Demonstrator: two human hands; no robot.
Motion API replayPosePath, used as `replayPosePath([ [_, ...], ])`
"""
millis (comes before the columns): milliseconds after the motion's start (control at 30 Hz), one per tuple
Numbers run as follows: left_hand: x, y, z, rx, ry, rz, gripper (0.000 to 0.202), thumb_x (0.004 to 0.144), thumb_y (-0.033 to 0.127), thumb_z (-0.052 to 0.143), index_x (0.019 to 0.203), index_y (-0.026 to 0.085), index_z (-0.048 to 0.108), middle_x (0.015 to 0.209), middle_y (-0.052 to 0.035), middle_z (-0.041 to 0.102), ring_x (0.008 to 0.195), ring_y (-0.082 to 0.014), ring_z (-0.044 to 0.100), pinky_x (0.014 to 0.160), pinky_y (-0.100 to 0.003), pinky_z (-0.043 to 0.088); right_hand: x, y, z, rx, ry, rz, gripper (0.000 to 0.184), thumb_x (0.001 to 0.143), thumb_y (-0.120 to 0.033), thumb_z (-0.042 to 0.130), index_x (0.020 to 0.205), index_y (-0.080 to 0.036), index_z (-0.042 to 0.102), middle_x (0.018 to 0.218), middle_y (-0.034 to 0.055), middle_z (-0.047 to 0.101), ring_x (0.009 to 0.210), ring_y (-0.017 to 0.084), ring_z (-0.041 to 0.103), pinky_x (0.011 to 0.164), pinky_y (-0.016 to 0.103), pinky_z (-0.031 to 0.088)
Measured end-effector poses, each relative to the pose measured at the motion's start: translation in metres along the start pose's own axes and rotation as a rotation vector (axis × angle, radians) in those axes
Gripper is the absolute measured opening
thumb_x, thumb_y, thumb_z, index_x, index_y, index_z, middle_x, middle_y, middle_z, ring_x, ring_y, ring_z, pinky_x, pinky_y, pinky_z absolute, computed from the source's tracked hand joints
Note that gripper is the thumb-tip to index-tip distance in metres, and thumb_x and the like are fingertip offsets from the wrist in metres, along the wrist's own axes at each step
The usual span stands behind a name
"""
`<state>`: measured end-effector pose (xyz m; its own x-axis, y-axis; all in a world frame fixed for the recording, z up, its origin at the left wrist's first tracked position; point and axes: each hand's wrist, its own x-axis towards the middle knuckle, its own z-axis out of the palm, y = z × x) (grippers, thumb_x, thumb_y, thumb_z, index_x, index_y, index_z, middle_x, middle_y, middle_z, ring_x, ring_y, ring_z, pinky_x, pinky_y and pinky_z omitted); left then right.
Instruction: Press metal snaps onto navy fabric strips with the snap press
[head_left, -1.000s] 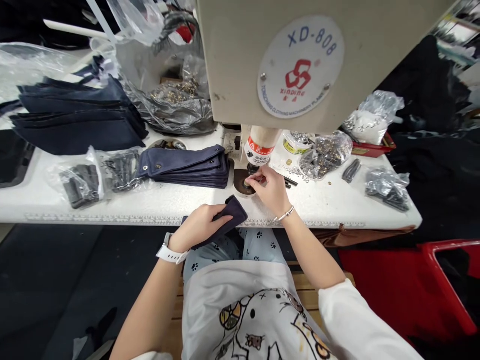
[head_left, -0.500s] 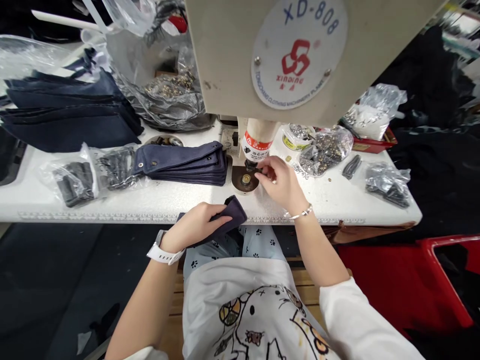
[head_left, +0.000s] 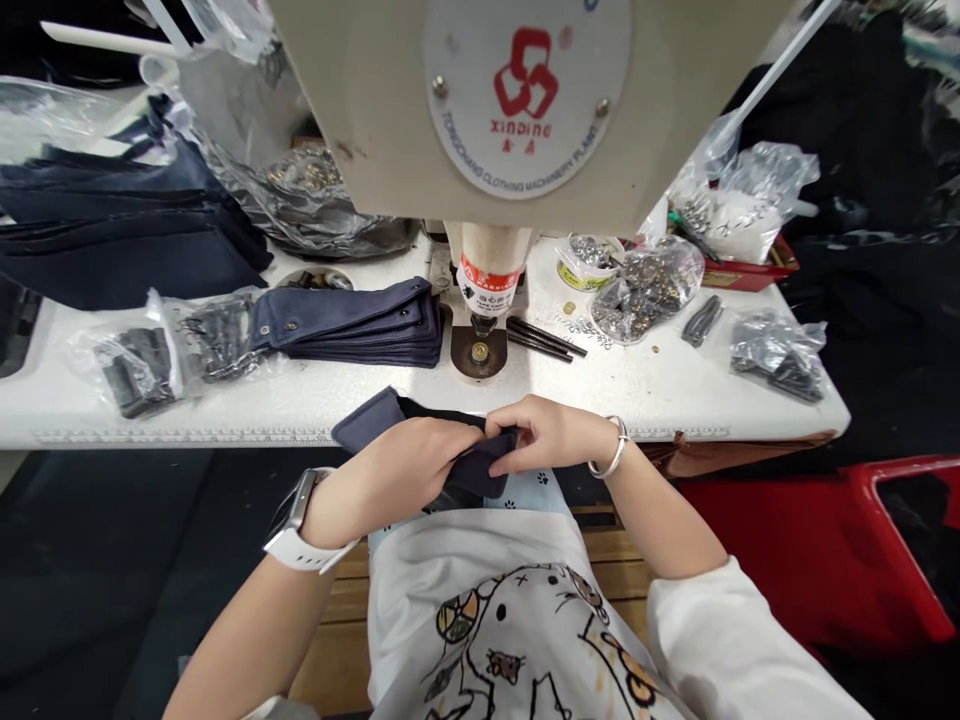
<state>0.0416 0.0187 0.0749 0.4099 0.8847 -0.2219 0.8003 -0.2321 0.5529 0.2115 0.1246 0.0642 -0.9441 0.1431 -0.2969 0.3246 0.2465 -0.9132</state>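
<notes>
If the small round brass-coloured metal die (head_left: 479, 352) under the cream-painted metal press head (head_left: 517, 130) marks the clock's centre, left hand (head_left: 405, 465) sits at 7 o'clock, right hand (head_left: 551, 435) between 4 and 5. Left: closed, fingers folded over a folded dark navy cloth strip (head_left: 373, 420). A corner of it juts past the knuckles toward 8 o'clock; a black side shows between the hands. Right: barely open, thumb and forefinger pinching the strip's other end, the rest partly hidden. Fingertips of both nearly meet. Strip lies at 6 to 8 o'clock, along the near edge of the long white table (head_left: 630, 395); whether it touches the top, cannot tell. Around: neat pile of navy cloth strips with metal snaps (head_left: 349, 322) at 9 o'clock, near the die. Thin black ridged rods (head_left: 541, 343) at 3 o'clock, near. Clear plastic bag of small metal fasteners (head_left: 646, 292) between 2 and 3, next to a round white tub with a yellow label (head_left: 581, 279). White-strapped watch (head_left: 302, 548) on left wrist; silver-coloured bangle (head_left: 622, 445) on right.
</notes>
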Motion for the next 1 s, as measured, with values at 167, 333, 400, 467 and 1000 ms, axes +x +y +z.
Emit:
replayPosePath([
  [167, -0.002, 0.000, 0.003, -0.135, 0.100, 0.004, 0.025, 0.090, 0.023, 0.034, 0.081, 0.017, 0.057, 0.075, -0.0029, 0.062, 0.070, -0.0155, 0.055, 0.066, -0.028, 0.039, -0.005, 0.001, -0.003, 0.099, 0.003, 0.067, 0.017, 0.075, -0.031, 0.062, 0.075, -0.016, 0.055, 0.053, -0.0050, 0.052, 0.049, 0.008, 0.051, 0.048, 0.019, 0.037],
  [333, 0.005, -0.004, 0.009, -0.171, 0.139, 0.010, 0.023, 0.079, 0.039, 0.058, 0.072, 0.017, 0.057, 0.069, 0.0009, 0.058, 0.070, -0.0144, 0.051, 0.069, -0.028, 0.035, -0.004, 0.004, -0.007, 0.033, 0.002, 0.031, 0.007, 0.080, -0.021, 0.052, 0.081, -0.015, 0.056, 0.061, -0.0031, 0.054, 0.057, 0.008, 0.053, 0.057, 0.021, 0.041],
  [400, 0.010, -0.009, 0.013, -0.176, 0.163, -0.004, 0.024, 0.077, 0.039, 0.061, 0.069, 0.017, 0.058, 0.068, 0.0010, 0.056, 0.071, -0.0147, 0.050, 0.068, -0.028, 0.034, -0.001, 0.007, -0.007, 0.014, -0.035, 0.031, 0.007, 0.082, -0.020, 0.049, 0.081, -0.015, 0.054, 0.062, -0.0034, 0.053, 0.059, 0.008, 0.052, 0.058, 0.021, 0.040],
  [467, 0.015, -0.014, 0.015, -0.211, 0.195, -0.026, 0.024, 0.076, 0.039, 0.062, 0.068, 0.017, 0.059, 0.067, 0.0005, 0.056, 0.071, -0.0147, 0.050, 0.067, -0.028, 0.035, 0.003, 0.010, -0.007, -0.016, -0.057, 0.021, 0.009, 0.081, -0.025, 0.053, 0.079, -0.016, 0.052, 0.059, -0.0052, 0.049, 0.055, 0.008, 0.048, 0.054, 0.020, 0.037],
  [1000, 0.037, -0.050, -0.008, -0.456, 0.295, 0.007, 0.026, 0.077, 0.038, 0.054, 0.068, 0.015, 0.060, 0.103, -0.0049, 0.056, 0.097, -0.0165, 0.052, 0.090, -0.029, 0.039, 0.030, 0.024, -0.037, 0.244, 0.110, 0.042, 0.016, 0.071, -0.026, 0.064, 0.078, -0.014, 0.057, 0.063, -0.0051, 0.055, 0.055, 0.006, 0.052, 0.053, 0.019, 0.042],
])
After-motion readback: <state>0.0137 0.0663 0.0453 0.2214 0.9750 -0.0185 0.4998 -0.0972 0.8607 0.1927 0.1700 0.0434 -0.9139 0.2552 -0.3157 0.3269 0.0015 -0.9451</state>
